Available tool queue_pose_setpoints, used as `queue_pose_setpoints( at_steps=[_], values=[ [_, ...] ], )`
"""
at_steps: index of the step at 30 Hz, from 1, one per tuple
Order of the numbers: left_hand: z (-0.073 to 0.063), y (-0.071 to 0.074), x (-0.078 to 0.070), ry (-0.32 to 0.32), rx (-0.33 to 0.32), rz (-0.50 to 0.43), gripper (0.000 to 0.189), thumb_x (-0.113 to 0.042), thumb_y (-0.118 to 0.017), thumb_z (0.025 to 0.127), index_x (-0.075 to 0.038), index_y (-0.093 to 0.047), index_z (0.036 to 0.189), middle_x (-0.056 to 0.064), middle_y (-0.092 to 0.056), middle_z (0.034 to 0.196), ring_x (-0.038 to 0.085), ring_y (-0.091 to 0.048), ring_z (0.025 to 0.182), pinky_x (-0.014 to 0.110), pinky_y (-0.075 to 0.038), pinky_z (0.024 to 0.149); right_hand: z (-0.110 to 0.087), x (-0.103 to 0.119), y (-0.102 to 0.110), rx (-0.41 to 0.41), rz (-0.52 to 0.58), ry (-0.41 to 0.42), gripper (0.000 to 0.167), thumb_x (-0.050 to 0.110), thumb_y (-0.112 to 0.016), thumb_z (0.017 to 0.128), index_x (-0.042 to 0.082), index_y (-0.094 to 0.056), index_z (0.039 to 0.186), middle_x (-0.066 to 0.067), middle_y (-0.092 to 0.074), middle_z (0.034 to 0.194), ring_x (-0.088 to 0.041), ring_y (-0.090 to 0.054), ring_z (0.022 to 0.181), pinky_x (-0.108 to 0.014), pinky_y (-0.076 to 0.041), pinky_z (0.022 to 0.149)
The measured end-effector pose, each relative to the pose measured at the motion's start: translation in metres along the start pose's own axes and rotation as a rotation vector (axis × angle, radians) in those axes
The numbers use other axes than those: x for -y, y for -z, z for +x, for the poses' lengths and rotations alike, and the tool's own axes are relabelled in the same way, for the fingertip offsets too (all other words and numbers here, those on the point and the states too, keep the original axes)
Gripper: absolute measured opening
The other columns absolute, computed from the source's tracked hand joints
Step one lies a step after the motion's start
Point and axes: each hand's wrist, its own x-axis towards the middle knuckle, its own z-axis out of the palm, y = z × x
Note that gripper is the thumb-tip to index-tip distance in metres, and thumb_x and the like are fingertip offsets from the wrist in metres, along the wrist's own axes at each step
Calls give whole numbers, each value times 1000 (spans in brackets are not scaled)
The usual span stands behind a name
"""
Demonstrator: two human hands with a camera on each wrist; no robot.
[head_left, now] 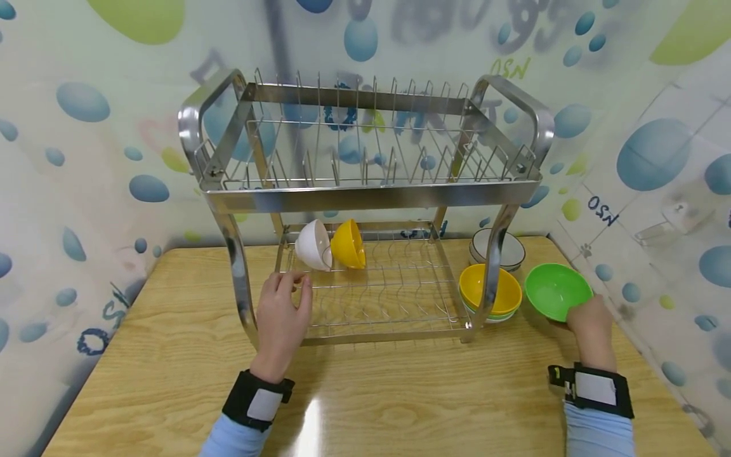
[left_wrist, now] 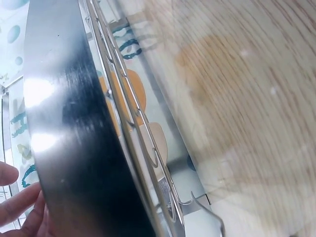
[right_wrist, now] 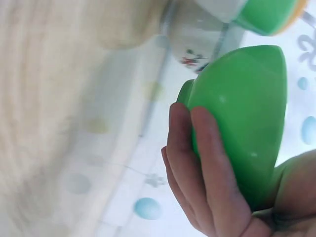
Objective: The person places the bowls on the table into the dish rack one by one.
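At the right end of the table, my right hand (head_left: 591,327) grips a green bowl (head_left: 554,289) by its near right rim. The right wrist view has the fingers (right_wrist: 217,163) spread along the outside of this bowl (right_wrist: 244,113), close to its foot. My left hand (head_left: 283,317) is at the lower front left of a steel two-tier dish rack (head_left: 371,198), fingers loosely bent and holding nothing. Just beyond it, a white bowl (head_left: 311,246) and a yellow bowl (head_left: 349,244) stand tilted on edge side by side in the lower tier.
Beside the rack's right leg, another yellow bowl (head_left: 476,285) tops a stack. White bowls with a dark rim (head_left: 516,251) sit behind it. The upper tier's wire prongs (head_left: 365,168) rise above the lower tier. Patterned walls (head_left: 657,152) border the wooden table (head_left: 394,406).
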Motion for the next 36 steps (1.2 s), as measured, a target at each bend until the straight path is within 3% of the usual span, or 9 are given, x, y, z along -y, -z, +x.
queue_pose_setpoints(
  at_steps=[8, 14, 20, 29, 33, 36],
  values=[
    [2, -4, -3, -22, -19, -25, 16, -14, -64, 89, 1, -66, 93, 15, -61, 87, 27, -57, 77, 36, -49, 63, -16, 24, 15, 7, -1, 0, 53, -2, -28, 87, -29, -16, 132, -53, -33, 121, -64, -36, 112, -67, -36, 94],
    [2, -8, -8, -4, 0, -24, 16, -14, -63, 89, 0, -66, 94, 14, -61, 88, 25, -57, 77, 35, -50, 63, -37, 42, 27, -27, -17, 56, 53, -3, -26, 87, -31, -16, 131, -53, -36, 117, -61, -43, 101, -64, -42, 80],
    [2, -11, -14, 8, 7, -28, 15, -14, -63, 89, 0, -66, 93, 13, -61, 88, 24, -57, 77, 33, -48, 63, -56, 55, 43, -27, -2, 92, 51, 1, -24, 91, -29, -17, 131, -51, -41, 110, -51, -48, 86, -51, -45, 61],
    [4, -19, -26, 59, 37, -76, 18, -15, -63, 90, 0, -66, 98, 12, -61, 92, 25, -58, 78, 33, -51, 66, -83, 71, 60, 24, -19, 116, 53, 15, -19, 101, -19, -11, 141, -47, -37, 122, -51, -45, 93, -53, -43, 68],
    [4, -22, -33, 80, 45, -78, 17, -17, -64, 90, -2, -67, 98, 11, -61, 92, 25, -58, 79, 32, -50, 66, -94, 77, 61, 11, -20, 169, 54, 15, -21, 101, -15, -9, 144, -48, -35, 126, -52, -45, 95, -56, -43, 70],
    [5, -24, -38, 82, 47, -81, 17, -17, -64, 90, -2, -67, 97, 11, -61, 91, 25, -58, 79, 33, -49, 66, -101, 81, 59, -25, -22, 237, 49, 12, -26, 101, -17, -19, 140, -46, -43, 116, -50, -48, 88, -54, -43, 66]
  ],
)
